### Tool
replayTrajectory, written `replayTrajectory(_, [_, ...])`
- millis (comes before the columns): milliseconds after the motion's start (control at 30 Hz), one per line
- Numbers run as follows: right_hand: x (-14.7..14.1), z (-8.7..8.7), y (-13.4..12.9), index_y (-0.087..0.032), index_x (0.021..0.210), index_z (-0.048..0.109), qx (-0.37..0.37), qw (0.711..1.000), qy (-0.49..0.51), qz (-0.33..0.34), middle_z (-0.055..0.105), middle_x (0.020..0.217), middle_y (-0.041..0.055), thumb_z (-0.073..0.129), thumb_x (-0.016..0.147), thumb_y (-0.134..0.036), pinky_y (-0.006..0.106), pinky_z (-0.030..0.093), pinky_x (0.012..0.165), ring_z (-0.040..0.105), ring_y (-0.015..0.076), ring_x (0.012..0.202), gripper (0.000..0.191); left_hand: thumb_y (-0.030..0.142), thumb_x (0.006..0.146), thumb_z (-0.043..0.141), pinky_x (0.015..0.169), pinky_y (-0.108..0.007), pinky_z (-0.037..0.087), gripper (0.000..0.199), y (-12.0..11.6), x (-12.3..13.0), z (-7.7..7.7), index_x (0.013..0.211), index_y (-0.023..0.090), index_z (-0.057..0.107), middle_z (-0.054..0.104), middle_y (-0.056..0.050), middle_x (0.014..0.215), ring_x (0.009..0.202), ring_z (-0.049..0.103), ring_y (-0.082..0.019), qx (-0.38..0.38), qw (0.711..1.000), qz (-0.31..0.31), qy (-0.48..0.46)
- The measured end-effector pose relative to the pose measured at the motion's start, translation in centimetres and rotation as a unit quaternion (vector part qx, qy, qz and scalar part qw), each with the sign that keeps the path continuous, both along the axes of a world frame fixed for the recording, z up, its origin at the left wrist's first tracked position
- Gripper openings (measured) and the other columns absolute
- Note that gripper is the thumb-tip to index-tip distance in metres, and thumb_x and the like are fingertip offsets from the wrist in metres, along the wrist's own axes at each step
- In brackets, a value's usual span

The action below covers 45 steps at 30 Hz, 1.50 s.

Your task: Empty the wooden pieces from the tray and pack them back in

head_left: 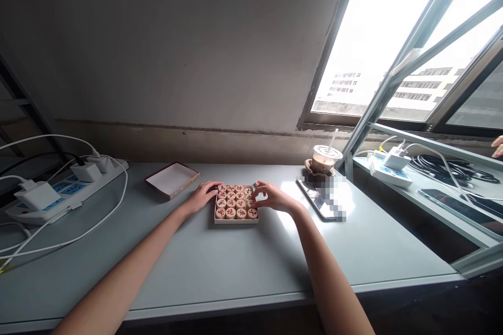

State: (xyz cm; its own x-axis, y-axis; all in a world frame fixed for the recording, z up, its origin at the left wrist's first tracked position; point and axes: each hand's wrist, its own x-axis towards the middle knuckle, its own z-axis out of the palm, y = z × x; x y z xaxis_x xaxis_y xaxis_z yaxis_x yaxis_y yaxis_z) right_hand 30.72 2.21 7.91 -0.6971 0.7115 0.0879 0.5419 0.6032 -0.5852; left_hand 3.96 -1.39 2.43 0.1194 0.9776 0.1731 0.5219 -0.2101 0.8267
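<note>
A shallow white box (236,221) sits on the grey desk, filled with rows of round wooden Chinese chess pieces (230,213). Most show red characters; a few at the right look darker. At the box's back left corner, my left hand (202,196) grips its edge with thumb and fingers. My right hand (274,197) pinches at a chess piece on the right side of the box, its fingertips partly covering that column. Another piece with a red mark (258,182) shows just behind my right fingers. The box lid (173,178) lies inside-up to the left.
A phone (314,199) and a lidded drink cup with a straw (327,156) are on the right, partly blurred. Power strips with chargers and white cables (63,188) lie at the left. Another person's hand (498,146) shows at the far right edge, above a neighbouring desk.
</note>
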Motion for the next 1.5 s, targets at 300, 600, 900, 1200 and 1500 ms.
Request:
replayTrajectory(300, [-0.3, -0.1, 0.0, -0.023, 0.082, 0.067, -0.004, 1.0, 0.004, 0.007, 0.053, 0.083, 0.0008, 0.066, 0.071, -0.03, 0.025, 0.038, 0.072, 0.049, 0.0154, 0.08, 0.012, 0.036, 0.085, 0.041, 0.104, -0.038, 0.03, 0.036, 0.0, -0.2, -0.1, 0.115, 0.023, 0.055, 0.052, -0.006, 0.124, 0.12, 0.04, -0.023, 0.004, 1.0, -0.002, 0.01])
replayTrajectory(600, [-0.5, 0.0, -0.3, -0.023, 0.082, 0.066, -0.013, 1.0, 0.008, -0.001, 0.055, 0.084, 0.0017, 0.066, 0.072, -0.031, 0.026, 0.04, 0.072, 0.05, 0.0165, 0.082, 0.013, 0.036, 0.085, 0.04, 0.104, -0.038, 0.03, 0.036, -0.1, -0.1, 0.0, 0.115, 0.024, 0.055, 0.052, -0.005, 0.124, 0.121, 0.04, -0.023, -0.001, 1.0, 0.0, 0.009])
replayTrajectory(900, [-0.6, 0.0, -0.4, -0.022, 0.078, 0.066, 0.007, 1.0, -0.021, 0.001, 0.053, 0.088, 0.0029, 0.066, 0.07, -0.03, 0.028, 0.04, 0.078, 0.051, 0.0178, 0.086, 0.011, 0.035, 0.085, 0.039, 0.105, -0.038, 0.029, 0.036, -0.5, 0.2, 0.7, 0.115, 0.024, 0.055, 0.051, -0.005, 0.125, 0.121, 0.039, -0.023, -0.014, 1.0, 0.002, 0.021])
replayTrajectory(1200, [0.9, 0.4, 0.3, -0.019, 0.085, 0.06, -0.071, 0.995, 0.036, -0.053, 0.062, 0.084, 0.0026, 0.062, 0.072, -0.034, 0.023, 0.042, 0.061, 0.057, 0.0144, 0.074, 0.02, 0.034, 0.084, 0.039, 0.105, -0.038, 0.028, 0.036, -0.7, 0.4, 1.0, 0.115, 0.024, 0.055, 0.051, -0.005, 0.124, 0.122, 0.038, -0.023, -0.026, 0.999, -0.002, 0.019])
replayTrajectory(1500, [0.7, -0.6, 0.2, -0.016, 0.099, 0.054, 0.068, 0.933, -0.176, -0.308, 0.064, 0.082, 0.0077, 0.053, 0.081, -0.04, 0.023, 0.034, 0.056, 0.058, 0.018, 0.072, 0.03, 0.036, 0.08, 0.044, 0.101, -0.036, 0.034, 0.04, -0.9, 0.6, 1.5, 0.115, 0.021, 0.055, 0.052, -0.007, 0.125, 0.119, 0.044, -0.024, -0.034, 0.999, -0.007, -0.004])
